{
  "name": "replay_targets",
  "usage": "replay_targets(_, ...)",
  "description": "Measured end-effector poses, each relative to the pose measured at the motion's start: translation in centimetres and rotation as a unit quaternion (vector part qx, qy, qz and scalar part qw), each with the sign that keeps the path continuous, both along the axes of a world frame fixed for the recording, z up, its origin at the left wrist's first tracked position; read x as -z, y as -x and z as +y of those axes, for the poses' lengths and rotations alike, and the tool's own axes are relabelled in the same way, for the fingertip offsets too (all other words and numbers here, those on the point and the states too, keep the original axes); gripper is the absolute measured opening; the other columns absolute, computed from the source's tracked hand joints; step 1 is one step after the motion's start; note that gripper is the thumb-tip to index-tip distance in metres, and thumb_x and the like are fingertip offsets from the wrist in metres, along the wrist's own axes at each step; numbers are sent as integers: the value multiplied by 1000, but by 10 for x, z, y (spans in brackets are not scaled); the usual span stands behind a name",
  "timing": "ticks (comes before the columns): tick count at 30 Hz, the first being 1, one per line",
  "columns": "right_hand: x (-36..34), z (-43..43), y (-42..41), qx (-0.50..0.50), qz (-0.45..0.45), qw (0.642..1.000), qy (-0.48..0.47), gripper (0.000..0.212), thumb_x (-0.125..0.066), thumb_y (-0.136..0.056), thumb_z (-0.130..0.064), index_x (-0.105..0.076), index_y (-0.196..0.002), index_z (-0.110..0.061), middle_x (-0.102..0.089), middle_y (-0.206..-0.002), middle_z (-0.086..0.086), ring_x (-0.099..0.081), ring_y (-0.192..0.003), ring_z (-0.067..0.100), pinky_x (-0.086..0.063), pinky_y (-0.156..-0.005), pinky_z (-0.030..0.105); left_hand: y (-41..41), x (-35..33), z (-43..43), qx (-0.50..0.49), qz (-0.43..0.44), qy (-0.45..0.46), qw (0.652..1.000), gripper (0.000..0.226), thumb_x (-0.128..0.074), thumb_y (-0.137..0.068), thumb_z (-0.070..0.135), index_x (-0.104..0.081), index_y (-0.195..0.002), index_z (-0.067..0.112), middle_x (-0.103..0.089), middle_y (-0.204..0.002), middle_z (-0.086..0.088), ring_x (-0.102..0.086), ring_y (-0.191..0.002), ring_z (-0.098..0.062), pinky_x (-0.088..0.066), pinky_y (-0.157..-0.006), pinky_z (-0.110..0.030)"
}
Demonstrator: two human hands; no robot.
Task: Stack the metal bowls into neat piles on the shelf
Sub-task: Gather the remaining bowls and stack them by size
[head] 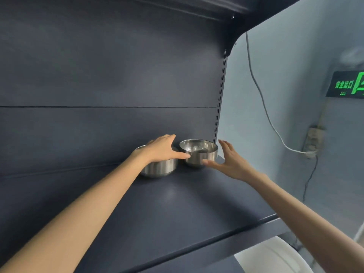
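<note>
Two shiny metal bowls stand side by side at the back right of the dark shelf. The right bowl shows its open mouth. Most of the left bowl lies under my left hand, which is spread flat over its top, thumb reaching to the right bowl's wall. My right hand is open beside the right bowl, fingers straight, thumb touching the bowl's lower front. Neither hand curls round a bowl.
The shelf's slotted upright rises just behind the right bowl. A pale wall with a white cable, a socket and a green exit sign lies to the right. A white rounded object sits below the shelf's front edge.
</note>
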State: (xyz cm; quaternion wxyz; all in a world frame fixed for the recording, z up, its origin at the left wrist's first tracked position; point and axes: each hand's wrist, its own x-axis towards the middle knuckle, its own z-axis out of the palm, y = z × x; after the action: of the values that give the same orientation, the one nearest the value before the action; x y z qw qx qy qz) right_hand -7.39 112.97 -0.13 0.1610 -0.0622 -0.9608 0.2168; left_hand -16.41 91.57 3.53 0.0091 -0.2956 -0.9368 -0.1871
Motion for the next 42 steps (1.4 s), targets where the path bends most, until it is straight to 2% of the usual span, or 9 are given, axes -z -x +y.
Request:
replay_targets(5,6,21,26,-48,-19,996,77,94,-69,-75,-61,-27,-148,-21,-30,-151,-1,-31,-140,17,-31,-112,39,9,2,19,-40,-13,51,998,101,-60,-72,75,-32,-146,12,-37,-150,-3,-35,-137,-26,-33,-102,-37)
replay_targets(11,12,33,42,-114,31,982,145,64,-78,-80,-29,-43,-132,-16,-50,-118,-14,-48,-110,6,-34,-82,3,26,4,39,-49,-22,58,997,67,-63,-67,77,-60,-95,16,-61,-93,6,-56,-94,-21,-35,-77,-34)
replay_targets(16,20,40,50,-119,28,973,195,56,-80,-77,-31,-43,-118,-24,-56,-115,-7,-52,-102,9,-39,-84,17,30,7,43,-38,-57,-8,998,76,-71,-55,75,-66,-94,10,-59,-78,3,-55,-80,-19,-38,-71,-33)
replay_targets(23,11,44,52,-121,96,959,239,59,-81,-73,-30,-45,-119,-21,-57,-109,-12,-57,-104,15,-49,-87,28,28,-3,48,-29,-26,-100,994,78,-79,-53,69,-64,-107,16,-66,-110,0,-58,-108,-20,-47,-96,-38)
replay_targets(28,-11,35,54,-139,140,942,273,59,-81,-75,-27,-44,-121,-23,-57,-108,-16,-57,-103,11,-51,-89,27,28,-13,35,-1,-4,-217,976,66,-82,-59,59,-63,-110,23,-67,-106,9,-60,-104,-12,-49,-92,-33)
replay_targets(33,-33,1,58,-180,154,927,290,83,-77,-63,-48,-43,-132,-16,-58,-117,-11,-57,-112,8,-47,-90,20,21,-20,0,9,9,-312,950,94,-77,-47,76,-58,-126,28,-63,-123,12,-57,-115,-6,-45,-103,-36)
replay_targets(37,-37,-30,67,-209,148,920,296,63,-79,-77,-33,-41,-126,-22,-57,-113,-12,-56,-106,2,-47,-81,9,14,-20,-34,-32,22,-337,941,110,-77,-49,72,-45,-142,22,-49,-140,11,-44,-130,-7,-36,-111,-34)
replay_targets(39,-35,-43,71,-221,141,916,304,61,-79,-78,-30,-40,-124,-22,-57,-113,-9,-56,-101,-1,-45,-75,5,11,-17,-48,-34,22,-348,937,102,-78,-49,70,-52,-136,24,-55,-133,16,-49,-124,-2,-39,-108,-32)
replay_targets(42,-28,-59,76,-232,119,915,308,68,-80,-76,-33,-40,-129,-20,-58,-120,-6,-58,-102,1,-47,-77,8,3,-10,-63,-25,0,-366,930,57,-80,-58,53,-64,-109,33,-69,-105,20,-61,-101,9,-47,-91,-20)
